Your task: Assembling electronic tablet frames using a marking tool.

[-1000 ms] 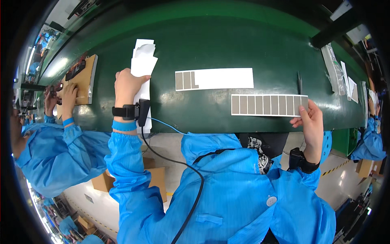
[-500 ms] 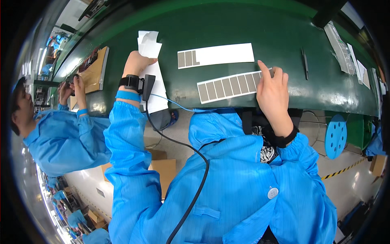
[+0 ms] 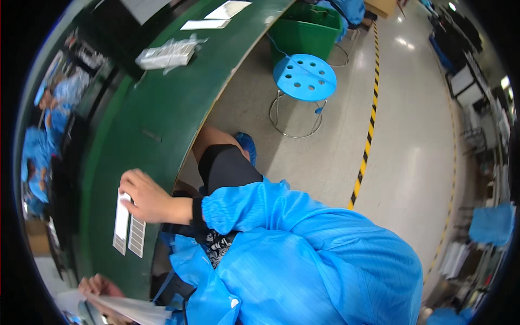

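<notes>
My right hand rests over the upper end of a white strip on the green table. Its fingers are loosely bent, with the thumb apart from them; their tips are slightly blurred. Grey rectangles show at the strip's lower end. Beside it, partly under the hand, lies a second strip with a row of grey rectangular labels. At the lower left, my left hand is closed on white paper sheets, which look smeared by motion and run toward my sleeve.
Tweezers lie farther along the green table. Beyond are a plastic-wrapped stack and white sheets. A blue stool and a green bin stand beyond the table edge. Striped tape marks the floor.
The head view has swung to the right, bringing the stool, bin and aisle in. My right hand stays at the strips, fingers more bent. My left hand and its sheets now appear at the lower left.
</notes>
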`<action>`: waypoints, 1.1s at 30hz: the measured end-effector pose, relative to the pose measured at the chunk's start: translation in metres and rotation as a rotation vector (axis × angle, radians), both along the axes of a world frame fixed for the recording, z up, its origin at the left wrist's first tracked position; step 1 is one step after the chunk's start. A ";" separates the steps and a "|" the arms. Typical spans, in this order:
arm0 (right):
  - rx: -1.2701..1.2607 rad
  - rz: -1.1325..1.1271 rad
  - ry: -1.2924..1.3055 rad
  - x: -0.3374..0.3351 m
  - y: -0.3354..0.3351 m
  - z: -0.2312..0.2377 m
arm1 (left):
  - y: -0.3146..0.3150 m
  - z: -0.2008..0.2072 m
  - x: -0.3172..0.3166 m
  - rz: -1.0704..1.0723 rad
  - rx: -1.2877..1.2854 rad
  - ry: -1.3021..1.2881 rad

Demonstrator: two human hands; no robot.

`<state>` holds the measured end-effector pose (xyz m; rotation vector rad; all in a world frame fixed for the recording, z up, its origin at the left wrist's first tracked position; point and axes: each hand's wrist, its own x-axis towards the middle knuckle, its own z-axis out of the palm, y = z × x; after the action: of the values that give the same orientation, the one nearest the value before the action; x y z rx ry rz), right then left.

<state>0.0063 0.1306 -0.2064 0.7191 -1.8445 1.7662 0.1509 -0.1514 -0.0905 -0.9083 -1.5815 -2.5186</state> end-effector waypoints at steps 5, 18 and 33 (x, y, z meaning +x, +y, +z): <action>-0.298 0.964 -0.368 0.023 0.082 0.062 | 0.187 0.002 -0.082 0.908 -0.263 -0.114; -0.540 0.020 -0.421 0.023 0.354 -0.027 | 0.430 -0.037 -0.182 -0.265 -0.936 0.135; -0.310 -0.729 -0.750 -0.177 0.739 -0.125 | 0.275 -0.086 -0.169 0.130 -1.883 0.386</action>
<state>-0.1703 0.8701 -0.3312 -0.7572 -1.8142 1.8212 -0.0185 0.1236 -0.1767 -0.9539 -3.1964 -0.0174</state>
